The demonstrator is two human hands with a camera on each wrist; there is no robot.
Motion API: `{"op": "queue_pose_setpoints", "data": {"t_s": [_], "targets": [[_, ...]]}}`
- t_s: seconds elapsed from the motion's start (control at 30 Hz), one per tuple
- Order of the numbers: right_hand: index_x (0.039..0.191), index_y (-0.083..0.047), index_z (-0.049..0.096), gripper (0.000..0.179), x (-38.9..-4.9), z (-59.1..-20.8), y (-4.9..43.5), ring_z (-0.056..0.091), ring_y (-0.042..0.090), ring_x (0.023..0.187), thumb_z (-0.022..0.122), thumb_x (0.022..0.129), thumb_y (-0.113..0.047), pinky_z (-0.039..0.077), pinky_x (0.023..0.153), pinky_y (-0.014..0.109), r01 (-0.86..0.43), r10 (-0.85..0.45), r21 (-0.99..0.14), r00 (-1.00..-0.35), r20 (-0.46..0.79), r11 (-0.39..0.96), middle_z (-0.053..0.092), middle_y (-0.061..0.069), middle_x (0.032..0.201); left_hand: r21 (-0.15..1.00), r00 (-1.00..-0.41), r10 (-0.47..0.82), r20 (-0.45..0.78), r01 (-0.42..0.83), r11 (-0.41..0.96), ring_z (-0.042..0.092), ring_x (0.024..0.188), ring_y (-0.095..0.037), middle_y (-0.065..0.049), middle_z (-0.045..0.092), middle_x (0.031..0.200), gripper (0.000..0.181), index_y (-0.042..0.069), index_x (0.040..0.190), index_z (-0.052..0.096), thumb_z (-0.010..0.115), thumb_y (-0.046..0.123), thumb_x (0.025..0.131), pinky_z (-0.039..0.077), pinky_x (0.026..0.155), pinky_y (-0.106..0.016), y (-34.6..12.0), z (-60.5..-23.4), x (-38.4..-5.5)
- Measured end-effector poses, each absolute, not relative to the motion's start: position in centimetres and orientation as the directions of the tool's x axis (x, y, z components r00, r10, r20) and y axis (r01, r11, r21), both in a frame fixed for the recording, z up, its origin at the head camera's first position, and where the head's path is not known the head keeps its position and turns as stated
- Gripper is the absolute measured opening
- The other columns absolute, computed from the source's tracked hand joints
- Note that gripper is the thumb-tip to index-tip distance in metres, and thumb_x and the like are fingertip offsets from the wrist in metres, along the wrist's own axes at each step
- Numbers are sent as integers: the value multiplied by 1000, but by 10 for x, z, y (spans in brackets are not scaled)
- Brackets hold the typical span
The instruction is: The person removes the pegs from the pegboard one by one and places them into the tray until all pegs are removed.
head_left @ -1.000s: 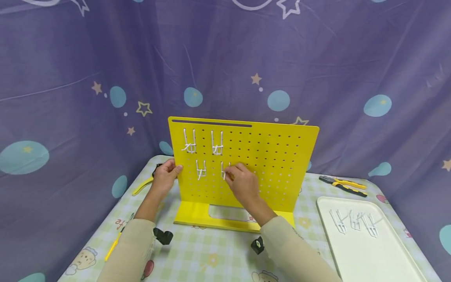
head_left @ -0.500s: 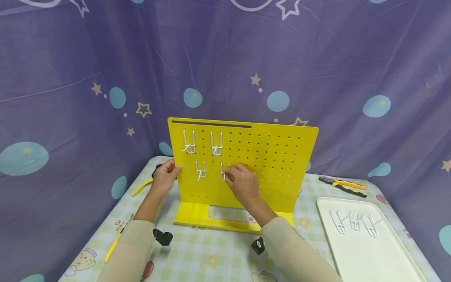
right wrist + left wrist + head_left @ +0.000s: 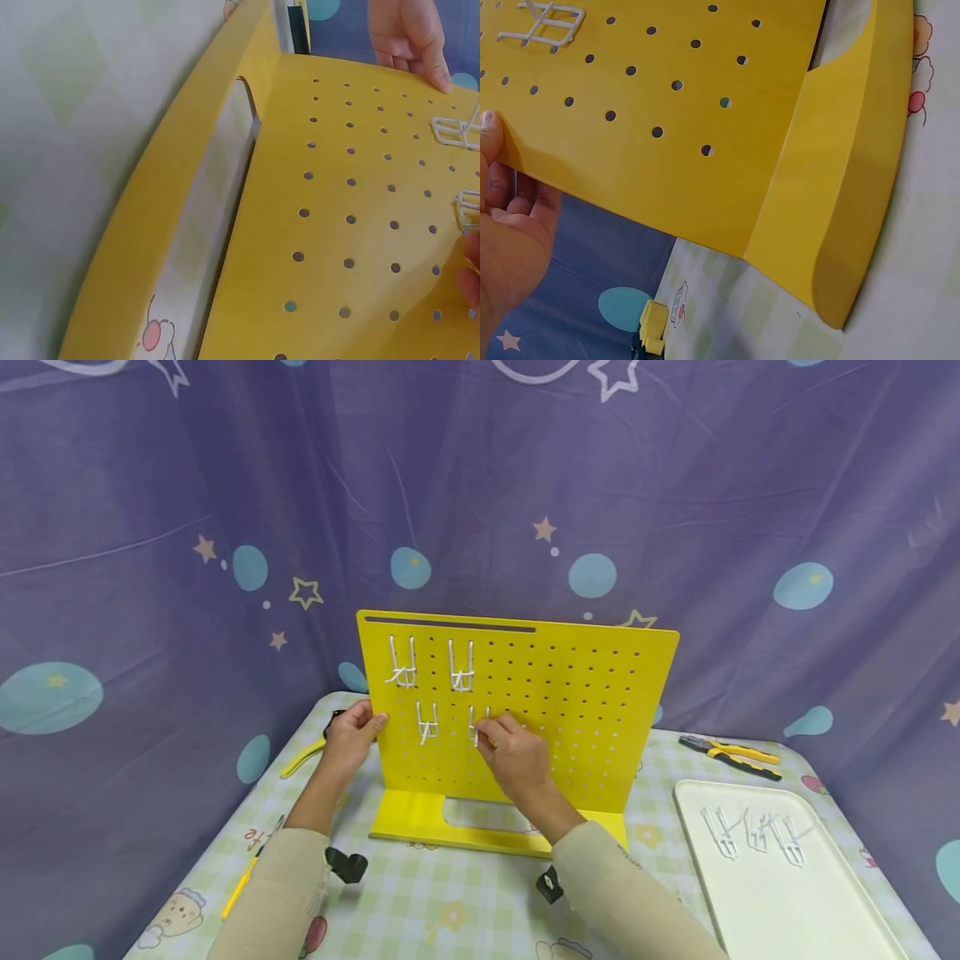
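Observation:
A yellow pegboard [image 3: 585,685] stands upright on its own base in the head view. My left hand [image 3: 348,739] grips its left edge, thumb in front and fingers behind, as the left wrist view shows. At the lower row, my right hand [image 3: 517,762] pinches a white wire hook [image 3: 472,714] against the board; the fingers cover much of it. Left of it hangs another white hook [image 3: 427,725]. Above, two more hooks hang near the top: one at the left [image 3: 402,672] and one beside it [image 3: 461,675].
On the right a white tray [image 3: 795,910] holds several white wire hooks [image 3: 756,831]. Behind it lie yellow-and-black pliers [image 3: 731,755]. A yellow-handled tool [image 3: 303,757] lies behind the left hand, and a slim yellow-handled tool [image 3: 242,887] beside the left sleeve. Checked cloth [image 3: 450,910] covers the table.
My right hand has shifted slightly down on the hook, and the hook's lower end now shows below the fingers. The left hand keeps its place on the board's edge.

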State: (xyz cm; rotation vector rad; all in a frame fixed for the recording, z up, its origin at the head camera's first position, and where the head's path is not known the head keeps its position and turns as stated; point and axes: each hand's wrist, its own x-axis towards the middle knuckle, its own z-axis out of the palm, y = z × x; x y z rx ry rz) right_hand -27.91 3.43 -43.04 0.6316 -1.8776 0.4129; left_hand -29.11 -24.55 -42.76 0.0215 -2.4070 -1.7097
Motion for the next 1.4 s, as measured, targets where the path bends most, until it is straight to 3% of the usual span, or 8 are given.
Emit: {"op": "queue_pose_setpoints", "data": {"t_s": [0.17, 0.3, 0.5, 0.63, 0.83, 1.0, 1.23, 1.4], "targets": [[82, -16, 78, 12, -278, -428, 35, 67, 9, 56, 88, 77, -12, 50, 47, 19, -618, -229, -8, -303, 925, 786, 71, -2, 75, 937, -983, -114, 145, 99, 334, 59, 87, -7, 15, 64, 90, 37, 6, 129, 63, 61, 32, 103, 51, 81, -24, -247, -427, -290], [84, -16, 79, 8, -272, -423, 37, 69, 10, 62, 84, 81, -11, 53, 52, 19, -644, -235, -51, -350, 907, 763, 72, -2, 78, 937, -981, -113, 155, 110, 333, 60, 87, -7, 14, 65, 90, 37, 6, 127, 64, 62, 33, 103, 51, 81, -23, -247, -428, -290], [87, -15, 79, 8, -258, -413, 51, 68, 8, 63, 84, 82, -11, 53, 56, 17, -708, -263, -213, -499, 826, 673, 69, -1, 83, 931, -980, -110, 163, 116, 345, 60, 87, -8, 12, 65, 90, 36, 7, 125, 65, 62, 36, 102, 51, 79, -21, -247, -431, -292], [88, -15, 79, 6, -249, -404, 67, 69, 8, 65, 83, 84, -14, 49, 53, 15, -685, -265, -337, -615, 743, 646, 69, -1, 88, 926, -979, -117, 168, 116, 360, 58, 86, -11, 10, 64, 89, 35, 9, 124, 65, 61, 36, 103, 51, 78, -22, -247, -430, -292], [88, -16, 79, 6, -236, -393, 97, 70, 12, 68, 83, 84, -15, 47, 51, 16, -622, -236, -439, -712, 661, 648, 72, -2, 91, 926, -977, -126, 173, 118, 358, 57, 84, -11, 9, 62, 87, 35, 6, 123, 65, 61, 34, 102, 50, 77, -21, -247, -431, -293], [89, -18, 79, 9, -229, -393, 131, 70, 13, 72, 85, 83, -14, 50, 55, 18, -579, -218, -486, -760, 612, 655, 73, -2, 95, 927, -979, -126, 163, 108, 359, 57, 84, -11, 10, 62, 87, 34, 8, 123, 65, 61, 35, 103, 51, 78, -24, -246, -431, -293], [86, -21, 78, 16, -224, -403, 186, 67, 10, 69, 86, 79, -9, 56, 60, 26, -549, -190, -484, -771, 608, 681, 73, -4, 88, 928, -980, -125, 153, 99, 360, 58, 88, -10, 11, 64, 91, 36, 8, 127, 64, 59, 36, 104, 53, 90, -38, -247, -431, -291], [83, -23, 76, 18, -215, -414, 224, 67, 9, 68, 87, 79, -10, 53, 57, 23, -495, -160, -469, -794, 587, 732, 73, -7, 86, 927, -981, -118, 152, 100, 361, 59, 89, -6, 12, 65, 92, 38, 6, 128, 63, 59, 35, 104, 52, 85, -26, -247, -431, -291]]}}
